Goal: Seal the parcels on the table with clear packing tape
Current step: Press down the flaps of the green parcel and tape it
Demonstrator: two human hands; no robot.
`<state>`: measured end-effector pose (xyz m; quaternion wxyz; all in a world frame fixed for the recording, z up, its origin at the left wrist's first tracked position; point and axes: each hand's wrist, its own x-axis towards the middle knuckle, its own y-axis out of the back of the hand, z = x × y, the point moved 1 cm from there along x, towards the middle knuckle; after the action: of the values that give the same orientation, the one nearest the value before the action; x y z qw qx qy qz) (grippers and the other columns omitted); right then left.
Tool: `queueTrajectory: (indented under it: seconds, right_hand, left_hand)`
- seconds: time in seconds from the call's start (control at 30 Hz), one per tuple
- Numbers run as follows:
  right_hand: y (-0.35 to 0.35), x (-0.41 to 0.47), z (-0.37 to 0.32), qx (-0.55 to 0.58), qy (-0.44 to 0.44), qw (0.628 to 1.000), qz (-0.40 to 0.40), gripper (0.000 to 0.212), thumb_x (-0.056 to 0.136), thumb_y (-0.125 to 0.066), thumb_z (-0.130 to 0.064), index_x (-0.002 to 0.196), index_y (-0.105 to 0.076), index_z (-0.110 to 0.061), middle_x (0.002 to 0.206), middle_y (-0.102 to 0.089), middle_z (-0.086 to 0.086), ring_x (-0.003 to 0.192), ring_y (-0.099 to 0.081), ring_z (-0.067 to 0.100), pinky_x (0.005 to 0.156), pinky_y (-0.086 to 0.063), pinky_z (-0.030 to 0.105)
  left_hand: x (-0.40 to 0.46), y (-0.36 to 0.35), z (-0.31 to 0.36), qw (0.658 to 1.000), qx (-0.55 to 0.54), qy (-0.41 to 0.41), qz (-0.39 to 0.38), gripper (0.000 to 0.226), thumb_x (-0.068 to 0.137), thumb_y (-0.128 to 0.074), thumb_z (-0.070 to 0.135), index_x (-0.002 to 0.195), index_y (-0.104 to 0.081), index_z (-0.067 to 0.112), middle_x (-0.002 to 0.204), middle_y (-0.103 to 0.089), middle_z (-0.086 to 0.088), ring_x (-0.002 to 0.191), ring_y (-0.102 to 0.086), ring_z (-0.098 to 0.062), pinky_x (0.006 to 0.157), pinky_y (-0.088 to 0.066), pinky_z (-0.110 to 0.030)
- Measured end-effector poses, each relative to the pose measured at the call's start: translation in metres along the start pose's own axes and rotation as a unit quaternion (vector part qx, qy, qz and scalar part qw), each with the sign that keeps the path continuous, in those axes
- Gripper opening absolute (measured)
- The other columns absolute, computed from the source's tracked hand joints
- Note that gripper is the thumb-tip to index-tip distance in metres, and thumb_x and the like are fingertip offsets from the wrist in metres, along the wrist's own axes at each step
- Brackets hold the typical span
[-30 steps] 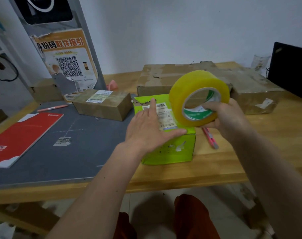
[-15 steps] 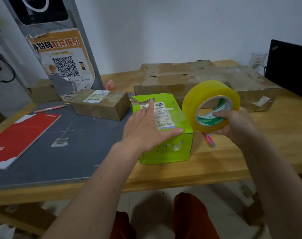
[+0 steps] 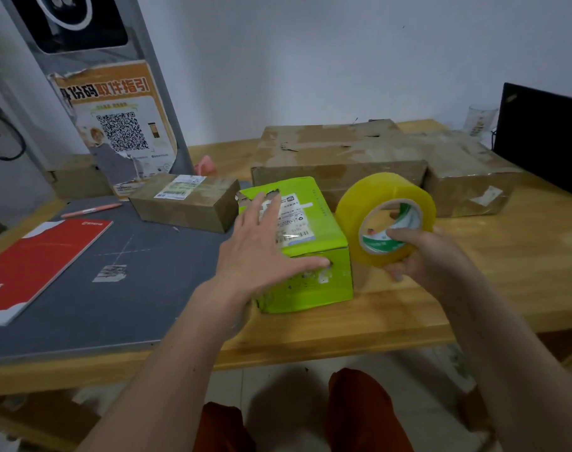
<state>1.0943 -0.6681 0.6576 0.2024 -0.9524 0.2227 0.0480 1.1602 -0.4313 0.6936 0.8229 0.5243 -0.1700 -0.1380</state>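
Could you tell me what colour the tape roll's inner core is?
Green and white, on the tape roll, head view.

Green box [image 3: 314, 223] on wooden table [image 3: 513, 272] is pressed flat from above by left hand [image 3: 262, 252], thumb on front face. Yellowish tape roll [image 3: 381, 203] is gripped by right hand [image 3: 421, 256] just right of box. Brown cartons [image 3: 337, 154] stacked behind.

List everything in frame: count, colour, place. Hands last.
green box: 1, lime, table centre
tape roll: 1, yellowish, right of green box
brown parcels: 3, one small on grey mat, two large at the back
grey mat: 1, table left
red booklet: 1, on mat
pink pen: 1, mat's far edge
poster: 1, orange, back left
left hand: flat on green box
right hand: grips tape roll
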Motion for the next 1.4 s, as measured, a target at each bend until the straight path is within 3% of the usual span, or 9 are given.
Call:
queueTrajectory:
  seconds: [0.23, 0.37, 0.47, 0.6, 0.73, 0.83, 0.9, 1.2, 1.4]
  right_hand:
    - [-0.064, -0.013, -0.017, -0.056, 0.112, 0.992, -0.021, 0.028, 0.081, -0.074, -0.02, 0.108, -0.07, -0.012, 0.103, -0.075, 0.003, 0.1, -0.07, 0.022, 0.086, -0.054, 0.04]
    - [-0.093, -0.027, -0.041, -0.192, 0.212, 0.957, -0.056, 0.013, 0.089, -0.065, -0.02, 0.099, -0.073, -0.018, 0.094, -0.076, -0.003, 0.093, -0.07, 0.014, 0.085, -0.055, 0.038]
    - [-0.118, -0.033, -0.034, -0.322, 0.267, 0.905, -0.079, 0.018, 0.088, -0.062, -0.022, 0.104, -0.069, -0.015, 0.09, -0.071, -0.003, 0.088, -0.066, 0.013, 0.078, -0.051, 0.032]
    - [-0.135, -0.033, -0.025, -0.427, 0.268, 0.862, -0.05, 0.073, 0.067, -0.051, -0.059, 0.128, -0.056, -0.02, 0.116, -0.067, 0.002, 0.112, -0.059, 0.027, 0.092, -0.049, 0.046]
    - [-0.129, -0.033, -0.032, -0.485, 0.263, 0.833, -0.041, 0.061, 0.075, -0.06, -0.052, 0.127, -0.057, -0.02, 0.116, -0.065, 0.001, 0.111, -0.059, 0.024, 0.094, -0.048, 0.043]
    - [-0.11, -0.029, -0.049, -0.379, 0.26, 0.887, -0.04, 0.027, 0.088, -0.064, -0.016, 0.115, -0.065, -0.014, 0.1, -0.07, -0.001, 0.097, -0.065, 0.016, 0.089, -0.052, 0.031]
    - [-0.089, -0.026, -0.068, -0.263, 0.247, 0.933, -0.007, 0.024, 0.088, -0.062, -0.003, 0.107, -0.066, -0.018, 0.091, -0.068, -0.005, 0.093, -0.066, 0.016, 0.083, -0.052, 0.027]
    - [-0.051, -0.014, -0.053, -0.038, 0.12, 0.992, 0.028, 0.042, 0.083, -0.076, -0.028, 0.119, -0.063, -0.012, 0.109, -0.072, 0.009, 0.1, -0.07, 0.026, 0.09, -0.054, 0.055]
    - [-0.058, -0.009, -0.029, -0.017, 0.081, 0.995, 0.054, 0.02, 0.09, -0.068, -0.012, 0.107, -0.065, -0.003, 0.083, -0.07, 0.009, 0.054, -0.067, 0.012, 0.043, -0.048, 0.022]
  left_hand:
    - [-0.024, -0.027, -0.006, 0.946, -0.288, 0.019, 0.15, 0.136, 0.053, -0.062, 0.089, 0.156, 0.011, 0.038, 0.162, 0.001, 0.018, 0.15, -0.005, -0.007, 0.118, -0.017, -0.036]
    - [-0.028, -0.057, -0.001, 0.925, -0.368, 0.002, 0.092, 0.121, 0.063, -0.055, 0.089, 0.155, 0.007, 0.041, 0.163, 0.004, 0.02, 0.15, 0.002, -0.001, 0.125, -0.009, -0.042]
    - [-0.027, -0.058, 0.003, 0.9, -0.412, 0.003, 0.14, 0.119, 0.062, -0.066, 0.075, 0.157, -0.015, 0.024, 0.161, -0.022, 0.01, 0.148, -0.02, -0.004, 0.123, -0.02, -0.033]
    - [-0.024, -0.042, 0.002, 0.876, -0.438, -0.031, 0.2, 0.113, 0.068, -0.083, 0.054, 0.155, -0.025, 0.011, 0.151, -0.036, 0.016, 0.134, -0.033, 0.016, 0.11, -0.03, -0.01]
    - [-0.022, -0.037, -0.007, 0.894, -0.397, -0.054, 0.202, 0.103, 0.063, -0.078, 0.06, 0.15, -0.03, 0.032, 0.142, -0.04, 0.026, 0.132, -0.037, 0.014, 0.106, -0.032, -0.01]
    - [-0.023, -0.033, -0.013, 0.918, -0.336, -0.066, 0.199, 0.077, 0.064, -0.069, 0.07, 0.13, -0.032, 0.059, 0.14, -0.037, 0.029, 0.135, -0.035, 0.007, 0.109, -0.033, -0.018]
    - [-0.023, -0.032, -0.018, 0.93, -0.297, -0.08, 0.201, 0.073, 0.067, -0.064, 0.073, 0.131, -0.04, 0.046, 0.146, -0.034, 0.022, 0.138, -0.032, 0.004, 0.11, -0.033, -0.025]
    - [-0.02, -0.041, -0.006, 0.929, -0.293, -0.089, 0.208, 0.079, 0.071, -0.062, 0.069, 0.135, -0.041, 0.027, 0.147, -0.028, 0.017, 0.142, -0.029, -0.007, 0.114, -0.035, -0.039]
    - [-0.02, -0.051, 0.008, 0.941, -0.198, -0.077, 0.264, 0.098, 0.079, -0.038, 0.087, 0.14, -0.04, 0.011, 0.155, -0.029, -0.005, 0.148, -0.018, -0.016, 0.119, -0.024, -0.049]
